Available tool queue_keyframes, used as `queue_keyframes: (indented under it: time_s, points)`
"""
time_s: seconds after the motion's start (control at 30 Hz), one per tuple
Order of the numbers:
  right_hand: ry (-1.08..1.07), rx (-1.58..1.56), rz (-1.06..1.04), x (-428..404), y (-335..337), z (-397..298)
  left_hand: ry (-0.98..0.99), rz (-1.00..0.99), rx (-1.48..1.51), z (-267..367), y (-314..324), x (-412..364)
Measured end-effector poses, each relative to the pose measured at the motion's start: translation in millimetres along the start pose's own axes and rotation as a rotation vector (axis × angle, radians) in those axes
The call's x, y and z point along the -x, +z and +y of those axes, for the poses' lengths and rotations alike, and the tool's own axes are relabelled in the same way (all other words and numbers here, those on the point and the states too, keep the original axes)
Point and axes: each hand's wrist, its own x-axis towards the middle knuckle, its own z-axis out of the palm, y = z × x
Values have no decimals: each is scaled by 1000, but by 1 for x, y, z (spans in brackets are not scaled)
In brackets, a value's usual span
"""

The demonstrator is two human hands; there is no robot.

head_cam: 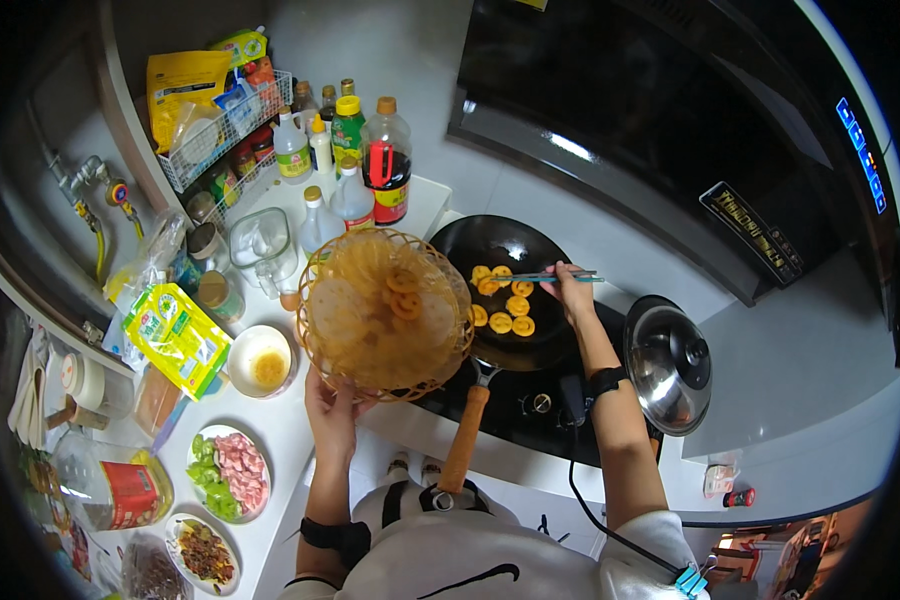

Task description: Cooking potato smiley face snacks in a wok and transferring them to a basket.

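Note:
My left hand grips the near rim of a round openwork basket, held up left of the wok. Inside the basket lie a few orange smiley-shaped pieces. My right hand holds a pair of chopsticks over the black wok; their tips are at one of the orange smiley pieces. Several more smiley pieces lie on the wok's bottom. The wok's wooden handle points towards me. The wok stands on a black stove.
A domed lid stands right of the wok. Seasoning bottles crowd the back left. Along the left counter are a bowl with yellowish residue, a plate of diced meat and green pepper, and a small plate of chopped seasonings. A range hood overhangs.

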Motion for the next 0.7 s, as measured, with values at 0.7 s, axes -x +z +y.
queue_keyframes:
  time_s: [0.7]
  points:
    - [-226,114,70,35,-4,-56,-57,-88,-24,-14,6,-4]
